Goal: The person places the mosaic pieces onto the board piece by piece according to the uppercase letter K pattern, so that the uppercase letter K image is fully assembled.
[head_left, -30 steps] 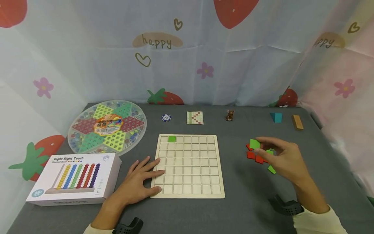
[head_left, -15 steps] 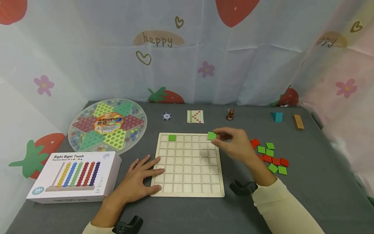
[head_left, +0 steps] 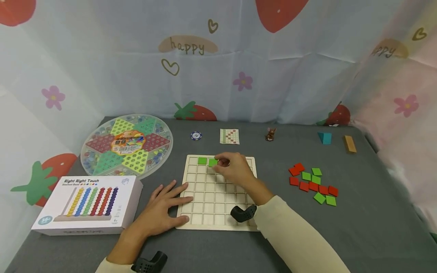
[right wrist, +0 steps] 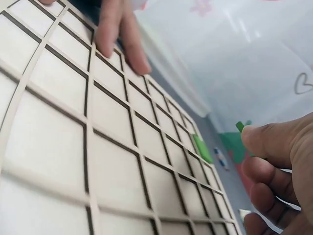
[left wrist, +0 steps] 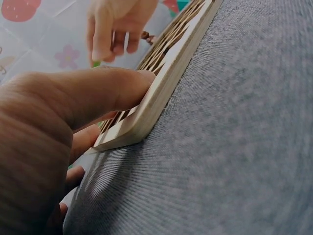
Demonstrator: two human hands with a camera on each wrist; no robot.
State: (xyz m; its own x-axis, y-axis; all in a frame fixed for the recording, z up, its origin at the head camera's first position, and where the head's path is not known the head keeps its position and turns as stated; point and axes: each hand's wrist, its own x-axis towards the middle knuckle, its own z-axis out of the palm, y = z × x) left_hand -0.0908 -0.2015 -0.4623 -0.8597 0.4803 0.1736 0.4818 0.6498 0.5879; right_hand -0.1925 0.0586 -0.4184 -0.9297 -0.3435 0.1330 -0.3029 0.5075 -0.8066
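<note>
A wooden grid board (head_left: pixel 205 208) lies on the grey table with one green square tile (head_left: pixel 202 161) set in its far row, second cell from the left. Between thumb and index finger my right hand (head_left: pixel 235 168) pinches another green tile (head_left: pixel 212 162), just right of the first one. In the right wrist view only a thin edge of that held tile (right wrist: pixel 239 127) shows, above the board. My left hand (head_left: pixel 162 210) rests on the board's left edge, fingers spread. The left wrist view shows its thumb (left wrist: pixel 112 90) on the board's rim.
Several loose red tiles (head_left: pixel 304 186) and green tiles (head_left: pixel 319 198) lie right of the board. Behind it are a poker chip (head_left: pixel 196 135), a pattern card (head_left: pixel 229 136) and a small figurine (head_left: pixel 270 134). A boxed game (head_left: pixel 88 204) and a round game set (head_left: pixel 128 142) stand left.
My right hand has carried the green tile leftward from the loose tiles, across the board's far right corner, to beside the placed tile. My left hand has stayed on the board's edge.
</note>
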